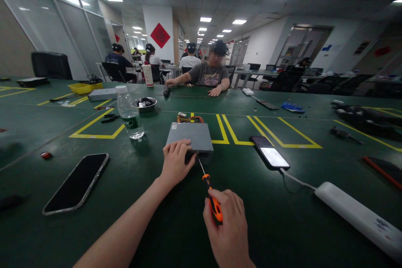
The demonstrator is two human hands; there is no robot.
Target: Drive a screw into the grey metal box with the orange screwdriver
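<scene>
Left arm: reaches in from the lower left, slanting up and rightward across the table point(176, 238).
Left hand point(176, 157): back upward, fingers bent over the near left part of the box point(192, 133), thumb against its near face; the hold is narrow, closed about that edge.
Right hand point(229, 217): low and right of the left one, knuckles up, fingers curled round the handle of the screwdriver point(207, 180), thumb along its left side.
Screwdriver: orange and black handle, thin bright shaft pointing up and slightly left; its tip is at the near face, just right of the left thumb, but whether it sits in a screw cannot be told.
Box: lies flat on the table, straight ahead, between the bottle point(129, 113) and the lit phone point(270, 152); grey metal, plain smooth top, small pale label point(174, 126) at the far left corner, near face in shadow with dark, socket-like parts.
Cables point(194, 119): a bunch of red, yellow and black, lying at the far side of the box.
Bowl point(146, 109): metal, just behind the bottle, small things inside.
</scene>
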